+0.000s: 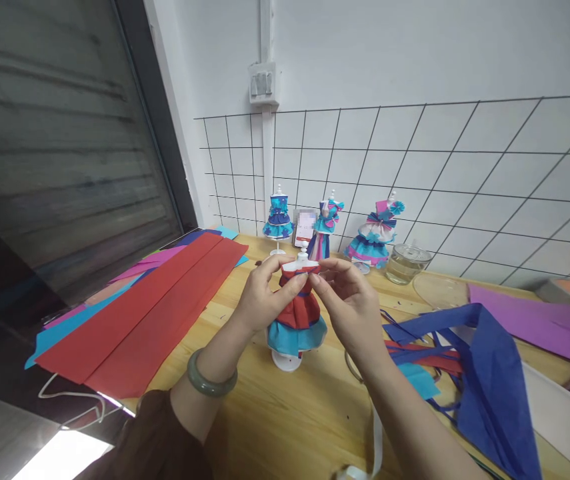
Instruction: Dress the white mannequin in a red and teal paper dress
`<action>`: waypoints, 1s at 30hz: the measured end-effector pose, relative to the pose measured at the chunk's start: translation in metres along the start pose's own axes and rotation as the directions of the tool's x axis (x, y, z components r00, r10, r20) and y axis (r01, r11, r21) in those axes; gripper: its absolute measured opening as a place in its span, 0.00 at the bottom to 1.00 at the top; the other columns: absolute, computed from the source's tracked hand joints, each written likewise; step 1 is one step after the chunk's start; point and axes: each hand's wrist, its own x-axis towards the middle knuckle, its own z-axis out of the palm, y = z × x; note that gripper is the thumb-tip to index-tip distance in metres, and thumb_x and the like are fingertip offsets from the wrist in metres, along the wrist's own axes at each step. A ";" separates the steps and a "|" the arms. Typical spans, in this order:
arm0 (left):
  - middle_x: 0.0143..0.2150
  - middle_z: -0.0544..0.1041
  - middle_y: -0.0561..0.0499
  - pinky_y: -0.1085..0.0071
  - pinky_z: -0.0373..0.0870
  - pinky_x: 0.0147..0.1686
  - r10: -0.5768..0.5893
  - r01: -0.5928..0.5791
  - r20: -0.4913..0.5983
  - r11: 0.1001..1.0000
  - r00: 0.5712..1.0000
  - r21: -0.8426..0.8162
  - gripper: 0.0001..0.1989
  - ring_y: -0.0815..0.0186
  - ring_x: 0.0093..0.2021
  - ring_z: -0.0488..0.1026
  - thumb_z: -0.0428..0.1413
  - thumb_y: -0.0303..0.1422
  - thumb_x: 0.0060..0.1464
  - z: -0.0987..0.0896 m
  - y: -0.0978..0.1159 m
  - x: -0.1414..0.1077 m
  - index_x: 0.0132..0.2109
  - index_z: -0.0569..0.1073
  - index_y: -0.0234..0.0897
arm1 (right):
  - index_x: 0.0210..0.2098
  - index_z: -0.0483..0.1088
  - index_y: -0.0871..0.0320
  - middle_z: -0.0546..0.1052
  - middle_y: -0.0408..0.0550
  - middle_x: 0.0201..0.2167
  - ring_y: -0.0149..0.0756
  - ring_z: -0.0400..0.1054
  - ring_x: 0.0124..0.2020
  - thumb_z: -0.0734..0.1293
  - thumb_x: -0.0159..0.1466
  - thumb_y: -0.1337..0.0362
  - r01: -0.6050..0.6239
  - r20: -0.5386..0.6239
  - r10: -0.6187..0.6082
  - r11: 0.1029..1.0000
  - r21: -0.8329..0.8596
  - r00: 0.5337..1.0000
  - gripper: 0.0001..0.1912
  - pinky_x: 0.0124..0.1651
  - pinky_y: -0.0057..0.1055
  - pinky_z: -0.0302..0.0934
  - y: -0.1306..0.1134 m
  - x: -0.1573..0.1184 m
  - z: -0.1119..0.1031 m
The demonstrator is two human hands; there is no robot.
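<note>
A small white dress-form mannequin (pixel 303 256) stands upright on a round white base (pixel 286 361) in front of me. It wears a doll dress (pixel 301 312) with a red upper part, a thin blue band and a light-blue ruffled hem. My left hand (pixel 269 291) pinches the dress's top edge from the left, thumb across the front. From the right, my right hand (pixel 347 297) grips the same edge between thumb and fingers. Both thumbs nearly meet at the chest. The fingers partly cover the bodice. A green bangle (pixel 211 377) circles my left wrist.
Three dressed mannequins (pixel 278 218) stand along the wall, near a phone (pixel 305 227) and a glass cup (pixel 407 263). Red sheets (pixel 149 313) lie stacked over other colours at left. Blue strips (pixel 495 373), a purple sheet (pixel 539 323) and white ribbon (pixel 377 443) lie at right.
</note>
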 end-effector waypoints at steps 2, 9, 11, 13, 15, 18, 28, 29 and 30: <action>0.46 0.74 0.47 0.65 0.65 0.49 0.001 0.000 0.047 1.000 0.999 -0.029 0.13 0.60 0.48 0.70 0.52 0.39 0.57 -0.003 0.000 0.000 0.46 0.70 0.38 | 0.40 0.68 0.54 0.72 0.46 0.32 0.36 0.66 0.34 0.68 0.58 0.61 -0.006 -0.013 0.006 1.000 -0.003 1.000 0.11 0.39 0.37 0.61 0.001 0.000 -0.001; 0.47 0.74 0.46 0.64 0.65 0.50 0.050 -0.051 0.047 0.998 0.998 0.025 0.16 0.59 0.50 0.69 0.55 0.40 0.53 -0.005 -0.002 -0.001 0.47 0.70 0.38 | 0.38 0.69 0.55 0.72 0.46 0.32 0.35 0.66 0.33 0.68 0.58 0.61 -0.006 -0.037 0.006 1.000 -0.011 0.999 0.09 0.38 0.35 0.61 -0.001 0.000 0.001; 0.47 0.74 0.45 0.64 0.66 0.50 0.046 -0.047 0.018 0.998 0.999 0.047 0.15 0.59 0.49 0.70 0.56 0.38 0.53 -0.003 -0.001 -0.001 0.46 0.70 0.37 | 0.39 0.69 0.55 0.72 0.46 0.33 0.35 0.65 0.34 0.68 0.58 0.61 -0.010 -0.033 0.010 1.000 -0.010 0.999 0.09 0.38 0.35 0.61 -0.002 0.000 0.002; 0.47 0.74 0.45 0.64 0.65 0.50 0.051 -0.051 -0.003 0.996 0.999 0.069 0.13 0.60 0.49 0.70 0.55 0.36 0.53 -0.001 0.000 0.000 0.46 0.70 0.37 | 0.39 0.69 0.54 0.72 0.46 0.33 0.35 0.65 0.34 0.68 0.59 0.61 -0.011 -0.023 0.011 1.000 -0.005 1.000 0.09 0.39 0.35 0.61 -0.003 -0.001 0.002; 0.46 0.74 0.45 0.63 0.65 0.51 0.052 -0.050 -0.015 0.995 0.999 0.091 0.12 0.60 0.49 0.70 0.54 0.34 0.54 0.001 0.001 0.000 0.46 0.70 0.37 | 0.39 0.69 0.54 0.72 0.47 0.35 0.36 0.66 0.36 0.67 0.59 0.61 -0.009 -0.006 0.010 1.000 0.003 1.000 0.09 0.40 0.35 0.61 -0.004 -0.001 0.001; 0.46 0.75 0.46 0.61 0.65 0.52 0.039 -0.037 -0.022 0.993 0.999 0.112 0.13 0.59 0.49 0.70 0.53 0.34 0.54 0.001 0.001 0.001 0.47 0.70 0.38 | 0.39 0.70 0.54 0.72 0.47 0.36 0.36 0.66 0.37 0.67 0.59 0.60 -0.009 0.017 0.009 1.000 0.013 1.000 0.09 0.42 0.36 0.61 -0.003 0.000 0.001; 0.47 0.73 0.45 0.65 0.64 0.52 0.047 -0.049 0.023 0.994 0.999 0.097 0.13 0.61 0.50 0.69 0.52 0.35 0.55 0.000 0.004 -0.001 0.47 0.70 0.36 | 0.39 0.69 0.54 0.72 0.46 0.34 0.36 0.66 0.34 0.69 0.58 0.60 0.018 -0.012 -0.018 1.000 -0.016 1.000 0.10 0.40 0.37 0.63 0.001 0.001 0.000; 0.48 0.73 0.44 0.65 0.64 0.52 0.053 -0.056 0.035 0.994 0.998 0.093 0.13 0.61 0.51 0.69 0.52 0.35 0.55 0.000 0.003 -0.001 0.47 0.70 0.35 | 0.39 0.69 0.54 0.72 0.47 0.34 0.36 0.66 0.35 0.69 0.57 0.60 0.016 -0.014 -0.016 1.000 -0.018 1.000 0.10 0.40 0.37 0.63 0.000 0.001 -0.001; 0.49 0.72 0.44 0.65 0.64 0.53 0.059 -0.063 0.043 0.994 0.997 0.090 0.13 0.60 0.52 0.68 0.52 0.35 0.56 -0.001 0.003 -0.001 0.47 0.70 0.35 | 0.38 0.69 0.55 0.72 0.47 0.34 0.36 0.66 0.35 0.69 0.57 0.60 0.012 -0.012 -0.012 1.000 -0.018 1.000 0.11 0.40 0.38 0.63 0.000 0.001 -0.001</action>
